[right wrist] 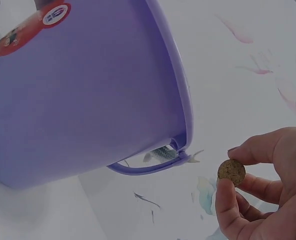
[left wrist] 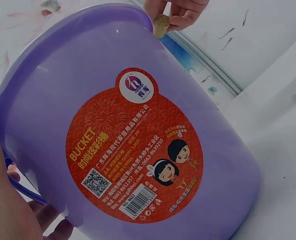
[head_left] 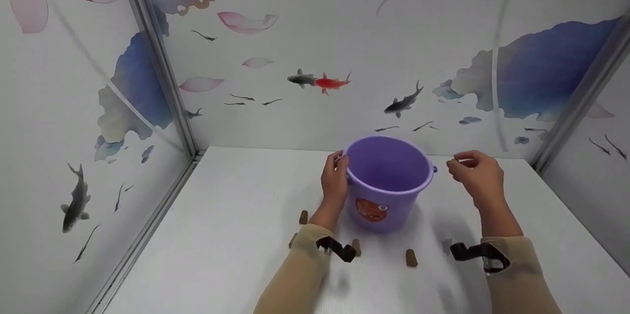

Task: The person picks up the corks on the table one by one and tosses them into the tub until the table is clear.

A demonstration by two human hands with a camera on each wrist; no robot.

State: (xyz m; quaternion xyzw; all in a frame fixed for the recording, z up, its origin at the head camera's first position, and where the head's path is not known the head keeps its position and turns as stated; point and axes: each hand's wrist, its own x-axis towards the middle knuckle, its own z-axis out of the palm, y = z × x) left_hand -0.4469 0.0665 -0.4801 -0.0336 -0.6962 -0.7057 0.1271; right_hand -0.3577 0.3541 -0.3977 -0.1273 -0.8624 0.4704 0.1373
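A purple plastic bucket [head_left: 381, 205] with a red label [left wrist: 133, 150] stands upright on the white table. My left hand [head_left: 335, 183] grips its left side at the rim, thumb near the edge. Fingers of that hand show behind the bucket's handle [left wrist: 25, 190] in the left wrist view. To the right of the bucket, apart from it and at about rim height, my right hand [head_left: 477, 176] pinches a brown cork stopper [right wrist: 231, 173] between thumb and fingers. Much of the bucket's inner floor is hidden.
Several corks lie on the white table [head_left: 236, 215]: one cork [head_left: 303, 216] left of the bucket, one partly behind the left sleeve, another cork [head_left: 411, 258] in front. Painted panels [head_left: 256, 122] enclose the back and sides. Both wrists carry black mounts [head_left: 472, 251].
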